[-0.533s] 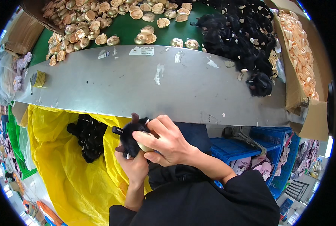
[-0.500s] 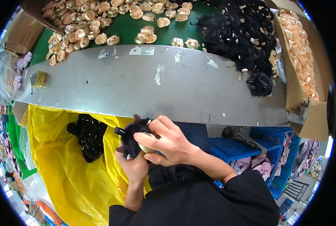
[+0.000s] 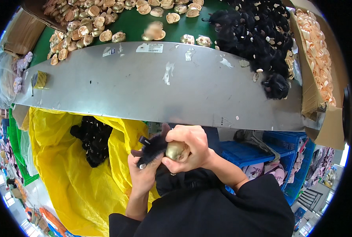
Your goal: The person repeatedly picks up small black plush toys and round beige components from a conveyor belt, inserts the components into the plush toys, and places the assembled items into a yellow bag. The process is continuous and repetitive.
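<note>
A small black furry plush piece [image 3: 153, 150], with brownish-pink ears and a black loop at one side, is pinched in my left hand [image 3: 142, 177]. My right hand [image 3: 195, 145] curls around a shiny gold doll-face shell [image 3: 178, 151], its rounded front turned upward. The shell sits against the right side of the plush, and my left fingertips reach that same edge. Whether the two are joined there is hidden by my fingers. Both hands are in front of the metal table edge, above my lap.
Gold shells [image 3: 83, 31] with peach insides lie across the green belt [image 3: 132, 29]. Black plush pieces [image 3: 251, 35] pile up at right beside a carton of peach plastic parts [image 3: 316, 55]. A yellow bag [image 3: 69, 185] holds more plush. A tape roll [image 3: 39, 80] rests on the metal table [image 3: 136, 87].
Both hands have shifted slightly right. The gold shell, mostly covered by my right fingers before, now shows its face, and the plush has tilted away to the left of it.
</note>
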{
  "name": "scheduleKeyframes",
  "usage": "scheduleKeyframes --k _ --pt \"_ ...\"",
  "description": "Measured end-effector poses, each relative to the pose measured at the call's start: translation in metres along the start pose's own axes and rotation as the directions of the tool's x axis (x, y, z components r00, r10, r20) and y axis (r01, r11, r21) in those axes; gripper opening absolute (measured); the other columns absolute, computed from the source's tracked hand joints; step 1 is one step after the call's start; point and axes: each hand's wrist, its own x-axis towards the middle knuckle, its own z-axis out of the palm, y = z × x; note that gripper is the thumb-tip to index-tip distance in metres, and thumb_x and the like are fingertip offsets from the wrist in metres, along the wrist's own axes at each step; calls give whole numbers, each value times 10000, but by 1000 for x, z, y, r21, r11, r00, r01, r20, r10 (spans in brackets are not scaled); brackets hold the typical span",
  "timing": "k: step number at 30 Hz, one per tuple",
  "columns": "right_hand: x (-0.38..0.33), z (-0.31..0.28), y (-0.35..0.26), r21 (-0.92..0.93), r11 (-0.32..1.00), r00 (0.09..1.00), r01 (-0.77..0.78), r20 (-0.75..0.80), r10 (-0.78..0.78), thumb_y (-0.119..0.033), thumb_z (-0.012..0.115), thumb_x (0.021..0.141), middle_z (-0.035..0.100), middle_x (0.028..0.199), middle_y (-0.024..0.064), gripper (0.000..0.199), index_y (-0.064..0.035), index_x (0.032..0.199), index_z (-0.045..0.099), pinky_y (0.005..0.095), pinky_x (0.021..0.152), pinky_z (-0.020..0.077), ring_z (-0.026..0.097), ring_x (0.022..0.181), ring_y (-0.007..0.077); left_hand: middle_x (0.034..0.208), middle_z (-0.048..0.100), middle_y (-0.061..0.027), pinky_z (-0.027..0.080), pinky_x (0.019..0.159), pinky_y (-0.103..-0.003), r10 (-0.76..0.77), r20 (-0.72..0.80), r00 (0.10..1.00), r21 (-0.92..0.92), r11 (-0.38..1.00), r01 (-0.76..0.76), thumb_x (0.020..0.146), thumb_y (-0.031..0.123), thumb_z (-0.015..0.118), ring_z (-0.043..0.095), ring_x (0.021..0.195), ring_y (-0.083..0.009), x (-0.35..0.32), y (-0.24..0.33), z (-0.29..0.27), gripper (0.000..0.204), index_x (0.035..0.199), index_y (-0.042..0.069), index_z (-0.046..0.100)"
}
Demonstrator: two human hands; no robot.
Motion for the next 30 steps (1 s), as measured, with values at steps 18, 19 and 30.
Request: scheduleKeyframes --k 18,19,30 --pt "7 -17 -4 352 887 954 -298 76 291 -190 749 849 574 755 34 261 -39 1005 603 234 579 433 541 612 96 1198 675 -153 495 1041 -399 -96 349 932 -581 758 296 854 158 809 659 1128 -256 -6 -18 11 582 1339 -31 549" --pt "5 -19 -2 336 895 956 -293 73 285 -193 750 850 573 749 32 261 -40 1003 604 236 574 433 543 606 96 1141 693 -153 535 988 -382 -102 357 928 -570 764 303 827 130 827 694 1045 -260 -8 -23 12 598 1327 -46 550" --pt "6 -9 -3 189 982 991 -2 -129 27 -403 605 955 574 690 55 385 -19 967 609 293 517 452 569 537 212 1010 714 -113 552 832 -307 -103 319 942 -102 985 142 788 153 822 698 905 -196 -10 18 13 563 1250 -73 593"
